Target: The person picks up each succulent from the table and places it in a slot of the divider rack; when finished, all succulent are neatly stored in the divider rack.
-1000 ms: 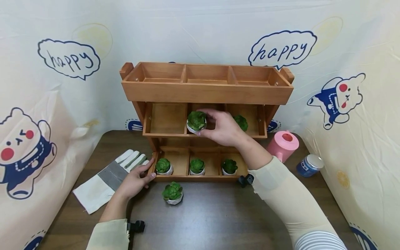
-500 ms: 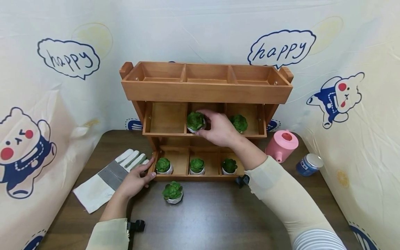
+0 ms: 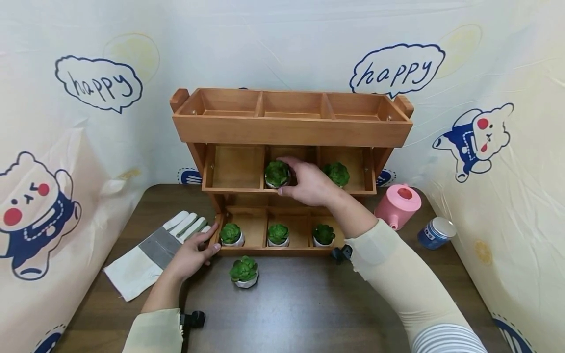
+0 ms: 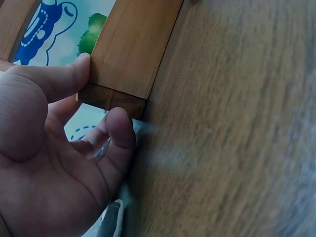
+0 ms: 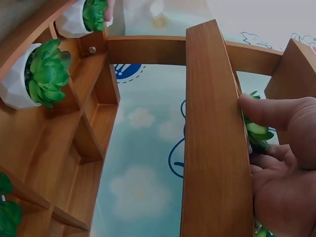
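Note:
My right hand [image 3: 312,184] grips a small potted succulent [image 3: 276,173] in the centre compartment of the middle tier of a wooden shelf [image 3: 291,132]. In the right wrist view, the tier's front board [image 5: 215,133] hides most of that pot, and the thumb lies near the board's edge. My left hand [image 3: 190,259] pinches the left end of the bottom tier; the left wrist view shows thumb and finger at the wooden corner [image 4: 116,96]. Another succulent [image 3: 337,174] sits in the middle tier's right compartment. Below, bottom-tier succulents [image 3: 278,234] occupy each compartment.
A loose potted succulent [image 3: 244,271] stands on the table [image 3: 282,314] before the shelf. White-and-grey gloves [image 3: 154,252] lie at left. A pink watering can [image 3: 398,206] and a blue jar [image 3: 437,233] stand at right. A printed curtain [image 3: 282,44] hangs behind.
The right hand has lowered the succulent slightly into the centre compartment, and its arm has shifted a little left. The right-compartment succulent shows more fully. The left hand stays put.

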Tool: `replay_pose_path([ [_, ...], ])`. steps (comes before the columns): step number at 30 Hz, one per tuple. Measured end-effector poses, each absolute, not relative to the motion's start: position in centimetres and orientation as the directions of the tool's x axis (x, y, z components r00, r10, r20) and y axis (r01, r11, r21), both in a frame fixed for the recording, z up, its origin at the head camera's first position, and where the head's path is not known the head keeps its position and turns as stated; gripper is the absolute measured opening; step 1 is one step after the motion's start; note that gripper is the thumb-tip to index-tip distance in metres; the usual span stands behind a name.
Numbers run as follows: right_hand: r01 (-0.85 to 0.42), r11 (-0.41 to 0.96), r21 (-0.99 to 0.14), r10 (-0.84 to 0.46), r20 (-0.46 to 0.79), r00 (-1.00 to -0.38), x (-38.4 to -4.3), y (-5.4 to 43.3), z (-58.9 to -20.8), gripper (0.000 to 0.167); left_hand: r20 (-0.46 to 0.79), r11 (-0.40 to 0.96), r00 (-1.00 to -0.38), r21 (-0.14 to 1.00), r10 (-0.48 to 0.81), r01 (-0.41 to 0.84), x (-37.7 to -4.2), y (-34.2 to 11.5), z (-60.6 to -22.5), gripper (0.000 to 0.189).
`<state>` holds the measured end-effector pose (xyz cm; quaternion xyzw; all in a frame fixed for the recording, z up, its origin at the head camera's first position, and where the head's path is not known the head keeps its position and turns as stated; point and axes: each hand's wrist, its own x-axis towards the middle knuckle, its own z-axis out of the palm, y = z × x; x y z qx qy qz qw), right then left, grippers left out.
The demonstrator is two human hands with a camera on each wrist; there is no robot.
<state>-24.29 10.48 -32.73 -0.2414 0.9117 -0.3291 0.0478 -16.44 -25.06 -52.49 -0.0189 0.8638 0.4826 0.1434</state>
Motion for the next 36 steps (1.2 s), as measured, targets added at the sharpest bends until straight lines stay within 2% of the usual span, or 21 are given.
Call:
replay_pose_path([
  [4,-0.375,0.621,-0.689,-0.456,0.072,-0.887,-24.1,10.6,-32.9,0.091,-0.267,0.543,-0.959,0.822,0.097,-0.174,-16.5,-25.0,-52.6,0.069],
  [8,-0.361,0.555,-0.75,-0.451,0.093,-0.888,-24.1,10.8,-33.1,0.091,-0.267,0.548,-0.959,0.819,0.098,-0.171,-16.5,-25.0,-52.6,0.069],
  [20,-0.393,0.435,-0.811,-0.407,0.212,-0.888,-23.1,11.4,-33.1,0.078,-0.261,0.534,-0.959,0.829,0.11,-0.165,-16.4,-25.0,-52.6,0.069],
  [28,-0.488,0.328,-0.809,-0.415,0.341,-0.844,-22.4,11.7,-33.4,0.07,-0.265,0.53,-0.959,0.83,0.103,-0.173,-16.3,-24.9,-52.4,0.069],
  [36,-0.493,0.266,-0.828,-0.391,0.375,-0.841,-21.1,11.7,-33.5,0.063,-0.259,0.522,-0.961,0.836,0.102,-0.17,-16.3,-24.9,-52.4,0.068],
])
